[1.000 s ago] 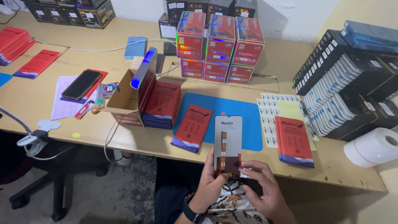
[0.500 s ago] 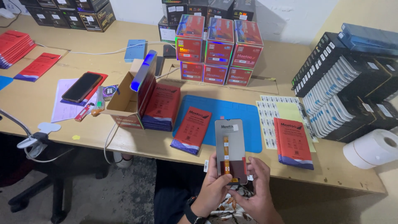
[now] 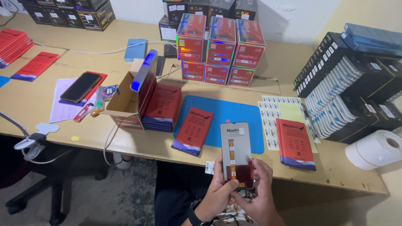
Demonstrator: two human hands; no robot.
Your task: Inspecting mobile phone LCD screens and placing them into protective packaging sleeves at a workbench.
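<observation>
Both hands are holding one phone screen panel (image 3: 235, 152) upright over the near edge of the table (image 3: 159, 146), back side facing the camera. The left hand (image 3: 220, 190) is gripping the panel's lower left edge, its thumb lying across the orange flex area near the bottom. The right hand (image 3: 257, 194) is cupping the lower right corner, fingers (image 3: 263, 171) curling up along the side. Both are closed on the panel, neither one spread wide.

Judging by the grip, the panel is being looked over or its flex cable is being handled. To do this well, the fingers should be pressing only on the edges and keeping off the thin orange strip running down the middle, and the panel should be staying low over the lap or table in case it slips.

Just beyond the panel a blue mat (image 3: 217, 115) is lying on the table, with a red flat pack (image 3: 192, 130) resting at its left edge and another red pack (image 3: 295, 143) to the right, on sticker sheets (image 3: 272, 119). Further left an open carton (image 3: 125, 98) is standing beside a stack of red packs (image 3: 162, 108). Red boxes (image 3: 220, 46) are piled at the back, black trays (image 3: 347, 92) are standing at the right, and a paper roll (image 3: 374, 148) is lying at the corner.
</observation>
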